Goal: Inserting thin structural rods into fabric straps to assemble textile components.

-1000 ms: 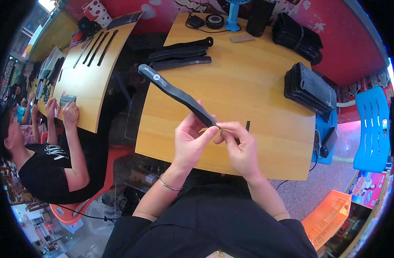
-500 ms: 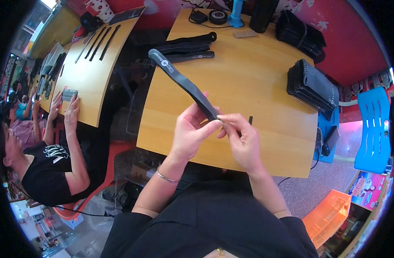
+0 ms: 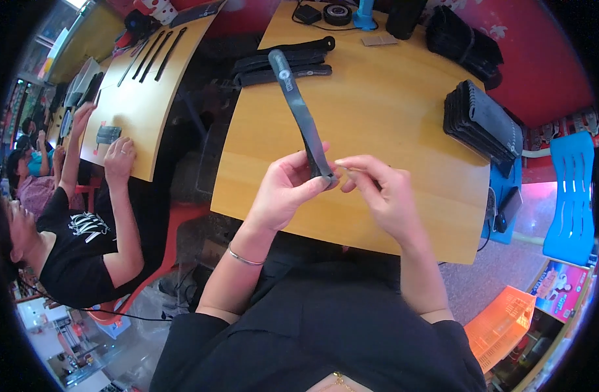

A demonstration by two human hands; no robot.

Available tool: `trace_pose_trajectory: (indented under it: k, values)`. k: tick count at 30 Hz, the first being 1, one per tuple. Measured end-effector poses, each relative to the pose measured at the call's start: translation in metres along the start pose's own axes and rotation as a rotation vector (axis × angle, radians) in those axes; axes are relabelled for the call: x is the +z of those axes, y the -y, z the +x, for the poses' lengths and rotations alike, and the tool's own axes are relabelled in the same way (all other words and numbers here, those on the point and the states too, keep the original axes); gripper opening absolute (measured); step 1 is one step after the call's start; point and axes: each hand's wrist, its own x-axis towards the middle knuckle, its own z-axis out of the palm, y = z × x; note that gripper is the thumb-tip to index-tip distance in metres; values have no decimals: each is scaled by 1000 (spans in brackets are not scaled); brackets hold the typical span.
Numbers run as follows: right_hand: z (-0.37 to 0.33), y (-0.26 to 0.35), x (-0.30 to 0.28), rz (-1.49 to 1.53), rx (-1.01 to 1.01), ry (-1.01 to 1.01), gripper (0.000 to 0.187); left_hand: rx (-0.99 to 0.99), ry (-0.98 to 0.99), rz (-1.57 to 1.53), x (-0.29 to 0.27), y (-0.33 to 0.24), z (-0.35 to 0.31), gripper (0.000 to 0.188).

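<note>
A dark grey strap with a rounded end and a small white print (image 3: 304,121) is folded back on itself and rises from my left hand (image 3: 281,193). That hand is closed, its thumb pressing the strap's lower end against the fingers. Just to the right, my right hand (image 3: 389,196) is closed in a pinch, its fingertips slightly apart from the strap's end. Whatever sits in this pinch is too small to make out. Both hands are over the near part of the wooden table (image 3: 378,111). Several similar straps (image 3: 283,64) lie piled at its far left.
A stack of dark folded pieces (image 3: 485,121) stands at the table's right, with a banded dark bundle (image 3: 466,46) behind it. At the back are a blue stand (image 3: 365,16) and a black round object (image 3: 337,13). A co-worker (image 3: 83,242) sits at another table on the left.
My right hand has drawn away from the strap's end to the right. The strap has swung more upright in my left hand. The co-worker's far hand has lifted off their table.
</note>
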Motion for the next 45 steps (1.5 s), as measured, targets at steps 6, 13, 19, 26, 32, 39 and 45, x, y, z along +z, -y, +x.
trace_pose_trajectory:
  k: [6, 13, 19, 26, 32, 39, 45]
  values:
    - [-3, 12, -6, -107, -14, 23, 42, -92, 7, -154, 9, 9, -1, 39]
    - [-5, -23, 12, 466, 32, 69, 14, -51, 73, -165, 11, 10, -14, 42]
    - [-5, -11, 5, 519, 80, -64, 7, -72, 151, -58, -1, 2, -40, 47]
    - [-21, 34, 11, 325, -42, 136, 10, -249, 324, -201, 4, -4, -48, 37]
    - [-36, 22, 23, -3, -166, 70, 26, -248, 44, -296, 16, 12, -52, 24]
    - [-21, 9, -3, 574, 106, -294, 15, -289, 241, 145, -5, 0, -77, 23]
    - [71, 15, -82, 392, 81, -513, 18, -357, 238, 80, -76, 3, -134, 24]
